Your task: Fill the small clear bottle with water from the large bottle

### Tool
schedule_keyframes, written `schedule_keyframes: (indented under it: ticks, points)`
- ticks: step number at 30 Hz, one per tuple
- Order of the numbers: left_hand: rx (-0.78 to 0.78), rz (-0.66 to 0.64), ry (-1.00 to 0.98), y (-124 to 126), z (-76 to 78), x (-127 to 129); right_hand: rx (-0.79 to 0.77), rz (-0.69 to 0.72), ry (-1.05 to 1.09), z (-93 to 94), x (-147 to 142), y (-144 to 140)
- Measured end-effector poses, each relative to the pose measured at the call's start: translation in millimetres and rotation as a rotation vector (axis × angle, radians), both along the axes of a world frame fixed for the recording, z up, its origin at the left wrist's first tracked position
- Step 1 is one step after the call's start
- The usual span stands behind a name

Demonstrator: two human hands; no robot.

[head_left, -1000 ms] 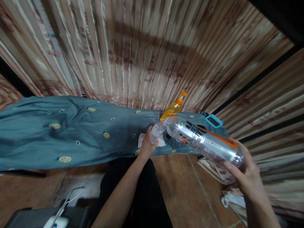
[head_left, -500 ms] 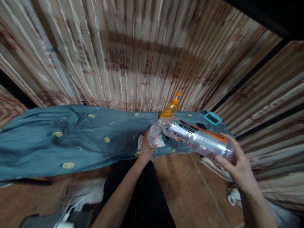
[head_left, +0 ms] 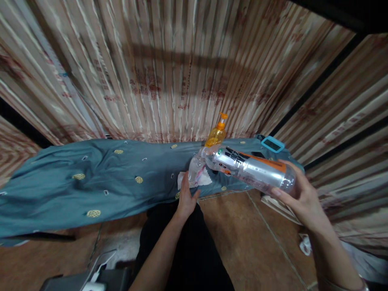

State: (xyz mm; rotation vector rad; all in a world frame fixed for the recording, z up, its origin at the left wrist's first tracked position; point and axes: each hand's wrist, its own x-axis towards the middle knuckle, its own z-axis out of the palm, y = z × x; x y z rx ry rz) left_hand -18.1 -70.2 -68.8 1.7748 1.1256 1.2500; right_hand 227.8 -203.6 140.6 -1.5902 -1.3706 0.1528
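Clear plastic shows in both hands. The right hand (head_left: 298,198) is wrapped round the base of a large clear plastic bottle with an orange and black label (head_left: 250,169), held tilted nearly flat, its neck pointing towards 9 o'clock. That neck meets the mouth of a small clear plastic bottle (head_left: 195,171), which stands at the near edge of the worktop covered in teal cloth with yellow pineapple prints (head_left: 91,182). The left hand (head_left: 185,200) sits at 6 o'clock of the small bottle, fingers loosely spread and touching its lower part; whether it truly grips the bottle cannot be told. A white tissue (head_left: 206,181) lies under and just beside the small bottle. At 12 o'clock of the two bottles stands an amber pump bottle with an orange nozzle (head_left: 216,135), and at 3 o'clock of that a teal-framed rectangular device (head_left: 273,144). The big bottle's neck hides where the mouths meet, and blur hides any liquid.
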Motion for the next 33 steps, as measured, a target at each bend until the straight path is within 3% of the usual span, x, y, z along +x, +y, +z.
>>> schedule_keyframes:
  ticks: [10,24,33]
  points:
    - [-0.005,0.05,-0.044,9.8,-5.5,1.3,0.013,-0.005,0.0,3.6,-1.6,1.3]
    - [-0.031,0.165,0.056,37.4,4.2,12.3,0.018,-0.042,-0.033,8.3,-3.3,1.5]
    - [-0.029,0.176,0.07,39.8,3.1,12.2,-0.07,0.001,0.046,14.8,-2.5,-0.2]
